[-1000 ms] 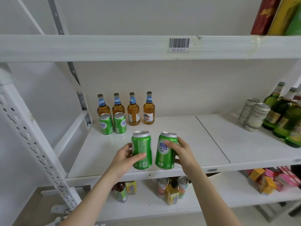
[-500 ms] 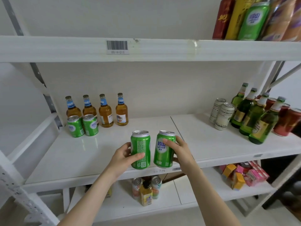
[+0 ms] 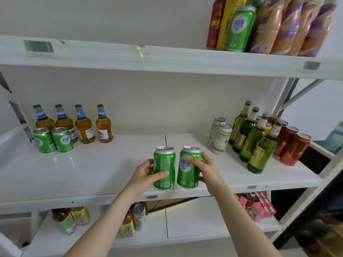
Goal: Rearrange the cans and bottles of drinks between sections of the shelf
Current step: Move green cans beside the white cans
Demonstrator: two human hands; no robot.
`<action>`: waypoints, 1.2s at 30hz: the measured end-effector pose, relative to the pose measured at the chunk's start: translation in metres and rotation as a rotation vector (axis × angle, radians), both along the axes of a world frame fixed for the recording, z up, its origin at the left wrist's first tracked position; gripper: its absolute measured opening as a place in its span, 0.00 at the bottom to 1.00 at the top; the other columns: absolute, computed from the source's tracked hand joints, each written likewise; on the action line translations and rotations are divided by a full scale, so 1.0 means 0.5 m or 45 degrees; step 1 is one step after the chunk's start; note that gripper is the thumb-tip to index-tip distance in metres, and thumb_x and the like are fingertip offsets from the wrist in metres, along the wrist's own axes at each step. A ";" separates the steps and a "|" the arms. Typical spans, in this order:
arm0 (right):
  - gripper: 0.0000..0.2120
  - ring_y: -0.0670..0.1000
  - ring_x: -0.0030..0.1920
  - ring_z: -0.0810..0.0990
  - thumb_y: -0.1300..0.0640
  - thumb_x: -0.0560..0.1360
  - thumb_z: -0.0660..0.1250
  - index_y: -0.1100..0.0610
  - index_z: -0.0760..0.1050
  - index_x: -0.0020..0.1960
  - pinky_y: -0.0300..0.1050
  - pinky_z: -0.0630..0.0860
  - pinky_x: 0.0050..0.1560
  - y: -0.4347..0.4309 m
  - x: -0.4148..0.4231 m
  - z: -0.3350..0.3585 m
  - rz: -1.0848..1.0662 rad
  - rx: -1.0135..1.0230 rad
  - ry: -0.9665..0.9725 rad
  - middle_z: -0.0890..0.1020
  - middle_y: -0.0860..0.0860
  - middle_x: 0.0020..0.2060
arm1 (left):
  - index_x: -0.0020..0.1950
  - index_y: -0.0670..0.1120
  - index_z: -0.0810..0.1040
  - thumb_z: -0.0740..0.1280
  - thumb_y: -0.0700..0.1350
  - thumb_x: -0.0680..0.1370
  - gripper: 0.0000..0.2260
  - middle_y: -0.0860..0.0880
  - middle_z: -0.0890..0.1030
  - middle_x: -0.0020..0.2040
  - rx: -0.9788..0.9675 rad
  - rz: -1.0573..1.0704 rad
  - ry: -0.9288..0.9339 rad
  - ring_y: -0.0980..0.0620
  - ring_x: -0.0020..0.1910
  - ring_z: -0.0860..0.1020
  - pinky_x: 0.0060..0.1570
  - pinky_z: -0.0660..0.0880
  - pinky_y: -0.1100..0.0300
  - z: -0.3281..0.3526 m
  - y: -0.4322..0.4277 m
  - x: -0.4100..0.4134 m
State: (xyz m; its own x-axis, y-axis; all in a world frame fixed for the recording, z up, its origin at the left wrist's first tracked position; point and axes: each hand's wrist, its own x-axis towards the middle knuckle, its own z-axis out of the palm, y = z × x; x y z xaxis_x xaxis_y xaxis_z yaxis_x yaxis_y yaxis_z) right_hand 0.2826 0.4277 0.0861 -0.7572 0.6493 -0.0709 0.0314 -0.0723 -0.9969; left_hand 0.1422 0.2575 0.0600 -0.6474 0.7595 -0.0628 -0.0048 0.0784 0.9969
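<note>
Now the left can [image 3: 164,160] and right can [image 3: 188,171] are upright at the front of the shelf [image 3: 92,173], each clasped mid-body by the left hand [image 3: 146,175] and right hand [image 3: 208,169]. Likely stiff, smooth, dentable; mid-body holds suit.

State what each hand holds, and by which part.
Left hand grips the left green can round its body; right hand grips the right green can likewise.

Single head-worn wide-angle view, close before the shelf [image 3: 89,171], facing forward and slightly down
</note>
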 end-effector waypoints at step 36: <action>0.30 0.46 0.49 0.83 0.51 0.60 0.76 0.52 0.74 0.61 0.41 0.77 0.47 0.540 -0.308 -0.155 0.064 0.015 0.203 0.83 0.50 0.53 | 0.62 0.44 0.76 0.80 0.37 0.64 0.28 0.45 0.85 0.55 0.146 0.233 0.017 0.48 0.54 0.84 0.51 0.79 0.56 -0.166 0.526 -0.247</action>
